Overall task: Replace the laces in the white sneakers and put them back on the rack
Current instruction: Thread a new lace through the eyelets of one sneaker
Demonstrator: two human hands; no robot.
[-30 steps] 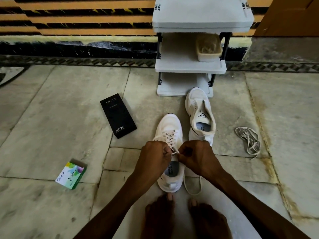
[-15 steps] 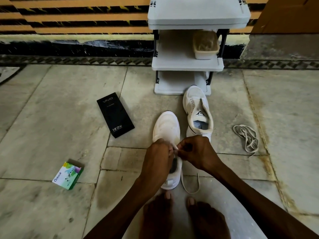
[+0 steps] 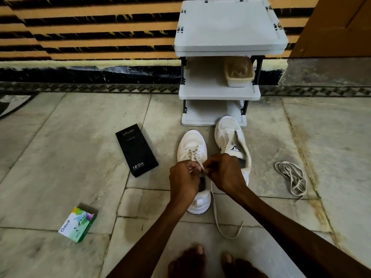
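Near white sneaker (image 3: 191, 146): upright on floor, toe toward rack (image 3: 218, 93), lace (image 3: 193, 155) crisscrossed through eyelets, one end trailing past heel. Second white sneaker (image 3: 230, 137): unlaced, tongue open, toe at rack's bottom shelf. Loose laces (image 3: 291, 177): heaped, well right.

We see the left hand (image 3: 183, 178) and the right hand (image 3: 225, 173) close together over the near sneaker (image 3: 191, 144), each pinching the lace (image 3: 214, 209) near the top eyelets; the lace crosses the tongue just beyond the fingers, and a loose end trails from under the right hand toward the bare feet (image 3: 192, 261); just beyond the right hand lies the second sneaker (image 3: 230, 135), unlaced, its toe at the foot of the rack (image 3: 218, 92); well to the right of that hand a bundle of laces (image 3: 291, 176) lies on the floor (image 3: 60, 157); left of the left hand lies a black box (image 3: 136, 150), and nearer us a green box (image 3: 78, 224).
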